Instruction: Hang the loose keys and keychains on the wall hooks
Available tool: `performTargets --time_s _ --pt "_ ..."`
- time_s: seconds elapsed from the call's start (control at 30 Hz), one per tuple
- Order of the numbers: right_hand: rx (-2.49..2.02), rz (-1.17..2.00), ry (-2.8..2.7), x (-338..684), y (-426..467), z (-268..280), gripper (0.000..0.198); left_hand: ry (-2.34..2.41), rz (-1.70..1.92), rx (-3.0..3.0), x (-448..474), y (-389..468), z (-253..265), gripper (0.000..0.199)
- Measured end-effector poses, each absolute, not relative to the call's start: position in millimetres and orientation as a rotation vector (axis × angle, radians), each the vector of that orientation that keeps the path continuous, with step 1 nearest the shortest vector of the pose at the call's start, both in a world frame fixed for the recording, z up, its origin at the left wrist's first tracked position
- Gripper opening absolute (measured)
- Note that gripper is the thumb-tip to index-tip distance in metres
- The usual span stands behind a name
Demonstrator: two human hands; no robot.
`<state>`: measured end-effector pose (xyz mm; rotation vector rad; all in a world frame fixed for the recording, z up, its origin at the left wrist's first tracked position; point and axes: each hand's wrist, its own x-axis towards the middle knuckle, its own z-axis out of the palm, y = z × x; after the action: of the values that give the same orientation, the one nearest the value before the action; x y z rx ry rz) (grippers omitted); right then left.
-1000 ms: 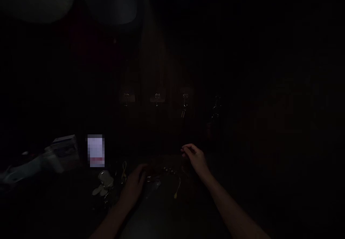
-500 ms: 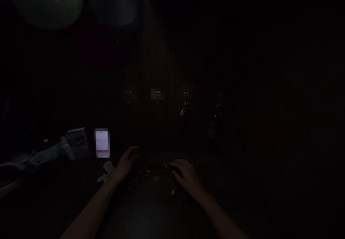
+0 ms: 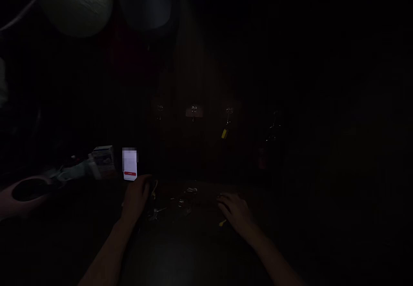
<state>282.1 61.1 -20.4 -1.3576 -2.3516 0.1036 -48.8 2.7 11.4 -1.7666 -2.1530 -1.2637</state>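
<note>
The scene is very dark. My left hand (image 3: 134, 198) is at left centre, fingers curved forward beside a shiny tangle of what look like keys (image 3: 156, 213); what its fingertips touch is unclear. My right hand (image 3: 237, 212) hovers over or rests on the dark surface, thumb apart from its bent fingers. A small glint shows by its fingertips. Just below its thumb is a small yellow piece (image 3: 222, 223). Between the hands lie a metallic, key-like piece (image 3: 191, 190) and another small shiny piece (image 3: 181, 203).
A lit phone (image 3: 130, 165) stands behind my left hand, with a box (image 3: 103, 159) to its left. Metal hooks (image 3: 194, 109) line the back wall; one bears a yellow tag (image 3: 225, 133). A pink ring-shaped object (image 3: 19, 198) is at far left. Large rounded shapes (image 3: 77, 10) hang above.
The view has shifted, moving the scene rightward. My left hand has drawn left and now covers the white object seen beside it. My right hand and the yellow piece appear farther right.
</note>
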Motion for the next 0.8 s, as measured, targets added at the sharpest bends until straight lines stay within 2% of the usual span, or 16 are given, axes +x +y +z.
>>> performTargets --time_s 0.43,0.53,0.67,0.8 --pt "-1.344 -0.166 -2.16 288.1 59.8 -8.2 0.023 -2.225 -0.881 -1.726 -49.2 -1.7 23.1 0.036" --pt "-1.163 -0.056 -2.309 268.5 46.0 -4.3 0.03 -2.271 -0.872 -1.658 -53.1 -0.8 20.1 0.038" --pt "-0.78 0.168 -2.689 242.0 26.8 -3.7 0.053 -2.287 -0.879 -1.64 -51.8 -1.5 19.9 0.04" --pt "-0.715 0.282 -2.771 234.3 20.4 -2.5 0.049 -2.252 -0.967 -1.657 -44.5 -3.0 24.6 0.042"
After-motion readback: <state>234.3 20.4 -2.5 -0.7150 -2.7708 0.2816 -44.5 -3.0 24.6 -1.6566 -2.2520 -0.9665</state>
